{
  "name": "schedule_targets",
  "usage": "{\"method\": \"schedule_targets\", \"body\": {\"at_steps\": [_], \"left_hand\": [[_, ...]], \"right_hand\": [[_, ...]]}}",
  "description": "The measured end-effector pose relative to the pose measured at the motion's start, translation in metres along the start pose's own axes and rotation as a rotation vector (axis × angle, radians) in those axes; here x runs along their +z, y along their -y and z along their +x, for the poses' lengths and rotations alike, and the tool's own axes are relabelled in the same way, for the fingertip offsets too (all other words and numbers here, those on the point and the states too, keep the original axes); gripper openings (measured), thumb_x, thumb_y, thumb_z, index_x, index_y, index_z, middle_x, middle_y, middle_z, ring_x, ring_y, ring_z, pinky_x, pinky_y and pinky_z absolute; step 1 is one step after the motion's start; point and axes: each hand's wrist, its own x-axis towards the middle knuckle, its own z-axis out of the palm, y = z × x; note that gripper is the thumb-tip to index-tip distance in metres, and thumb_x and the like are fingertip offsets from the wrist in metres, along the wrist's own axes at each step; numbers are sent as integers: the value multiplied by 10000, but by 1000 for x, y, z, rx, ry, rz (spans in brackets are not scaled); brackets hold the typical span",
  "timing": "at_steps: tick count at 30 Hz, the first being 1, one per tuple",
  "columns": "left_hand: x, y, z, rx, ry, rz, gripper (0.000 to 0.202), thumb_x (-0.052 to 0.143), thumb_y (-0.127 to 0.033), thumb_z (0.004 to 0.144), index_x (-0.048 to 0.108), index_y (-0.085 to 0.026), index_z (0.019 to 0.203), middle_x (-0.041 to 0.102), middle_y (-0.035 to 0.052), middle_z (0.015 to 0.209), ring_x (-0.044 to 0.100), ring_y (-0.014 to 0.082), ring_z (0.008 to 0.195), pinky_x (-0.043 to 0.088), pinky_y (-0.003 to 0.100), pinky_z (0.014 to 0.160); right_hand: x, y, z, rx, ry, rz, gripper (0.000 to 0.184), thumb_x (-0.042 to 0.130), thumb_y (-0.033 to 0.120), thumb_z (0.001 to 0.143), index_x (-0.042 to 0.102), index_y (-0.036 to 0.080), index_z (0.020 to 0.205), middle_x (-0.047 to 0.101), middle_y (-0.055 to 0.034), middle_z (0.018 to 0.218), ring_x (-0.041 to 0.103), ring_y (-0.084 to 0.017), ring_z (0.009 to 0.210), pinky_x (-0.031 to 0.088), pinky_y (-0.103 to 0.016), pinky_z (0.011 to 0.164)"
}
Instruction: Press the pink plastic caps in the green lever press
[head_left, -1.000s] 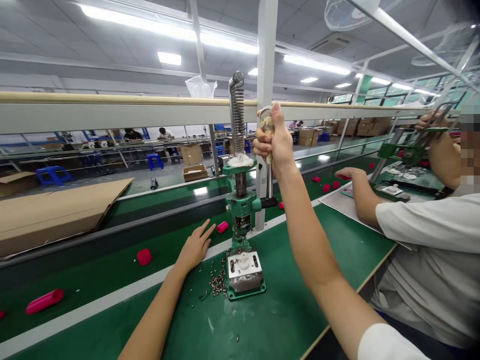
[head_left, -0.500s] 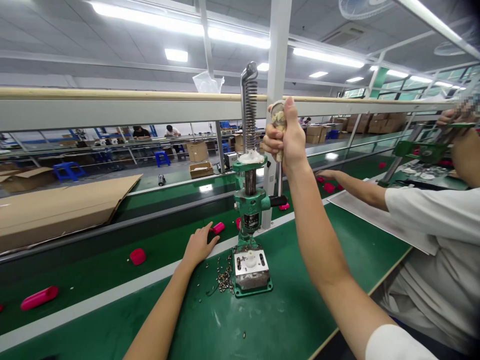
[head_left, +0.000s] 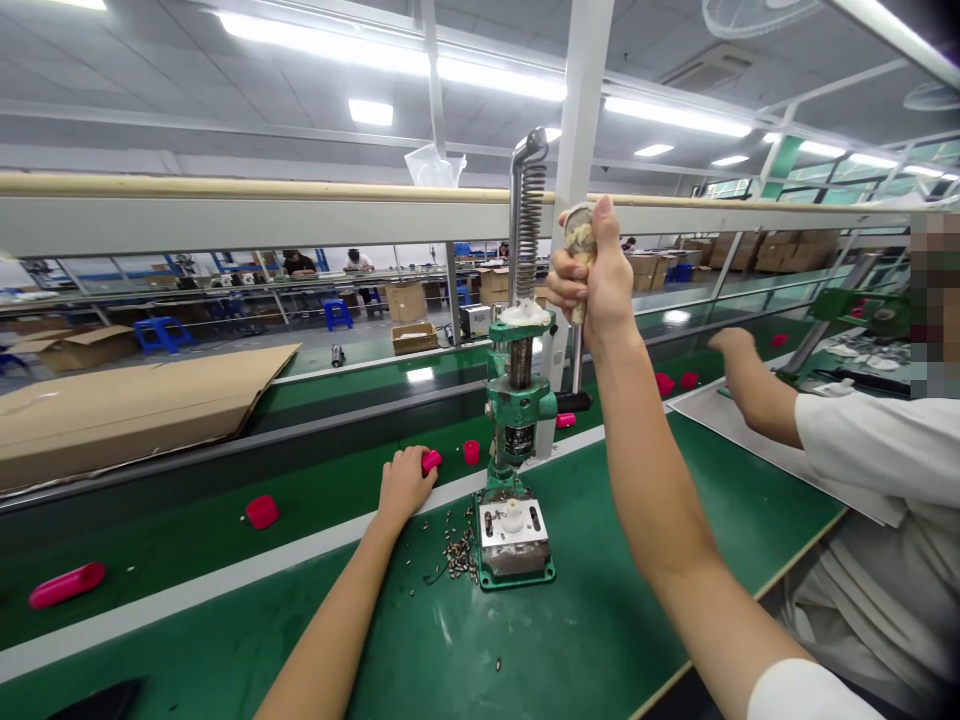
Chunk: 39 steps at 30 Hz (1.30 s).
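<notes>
My right hand [head_left: 596, 270] is wrapped round the raised, worn lever handle [head_left: 580, 232] of a green hand press [head_left: 520, 400]. My left hand [head_left: 406, 483], left of the press, has its fingers closed over a small pink plastic part [head_left: 430, 461] at the belt's near edge. The press has a tall coil spring on top and a metal base block [head_left: 514, 540] with a small white round fixture [head_left: 512, 515] on it. Beside the base lies a pile of tiny metal pieces [head_left: 459, 555]. White grease coats the top of the press column.
More pink parts lie on the green belt [head_left: 180, 560], among them a long one [head_left: 67, 585] and a short one [head_left: 262, 512]. Cardboard sheets [head_left: 142, 410] lie beyond. At right a co-worker's arm [head_left: 765, 390] reaches over a white board [head_left: 720, 425]. A post [head_left: 581, 110] rises behind the press.
My left hand has closed over the pink part it was reaching toward. My right hand still holds the lever up. The view has shifted slightly, and the co-worker's hand has drawn back from the belt.
</notes>
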Motion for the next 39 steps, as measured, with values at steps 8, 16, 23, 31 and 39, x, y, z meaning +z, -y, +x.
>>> {"method": "schedule_targets", "body": {"at_steps": [8, 16, 23, 31, 39], "left_hand": [[-6, 7, 1, -15, -49, -232, 330, 544, -313, 979, 551, -250, 1304, 669, 106, 1277, 604, 293, 1170, 438, 468, 1031], [-7, 15, 2, -26, -126, -380, 346, 560, -205, 921, 538, -253, 1263, 660, 93, 1325, 619, 265, 1213, 496, 420, 1026], [-12, 9, -2, -116, -207, -316, 367, 564, -238, 925, 562, -236, 1292, 630, 127, 1360, 557, 334, 1273, 441, 509, 1059], [-34, -4, -7, 83, -116, -21, 378, 555, -449, 950, 695, -263, 1247, 664, 110, 1121, 604, 322, 1073, 459, 428, 921], [-47, 3, -3, 119, 195, 99, 207, 636, -303, 850, 713, -214, 1019, 730, 119, 1010, 645, 329, 976, 440, 430, 875]], "right_hand": [[-1, 0, 1, 13, -14, -51, 661, 653, 838, 819, 433, 220, 900, 196, 56, 618, 144, -68, 461, 155, -226, 429], [-2, 1, 0, 18, -20, -58, 632, 642, 821, 840, 463, 227, 958, 194, 59, 633, 135, -67, 474, 149, -223, 437], [-4, -1, 1, 14, -6, 9, 629, 701, 798, 817, 471, 221, 919, 217, 61, 608, 158, -63, 439, 149, -222, 420], [-3, -2, 1, 10, -16, 12, 618, 675, 797, 846, 470, 215, 883, 246, 60, 584, 179, -58, 416, 168, -216, 407], [0, -1, 0, 3, -2, 59, 622, 652, 781, 885, 442, 198, 827, 235, 56, 586, 190, -49, 413, 157, -212, 396]]}}
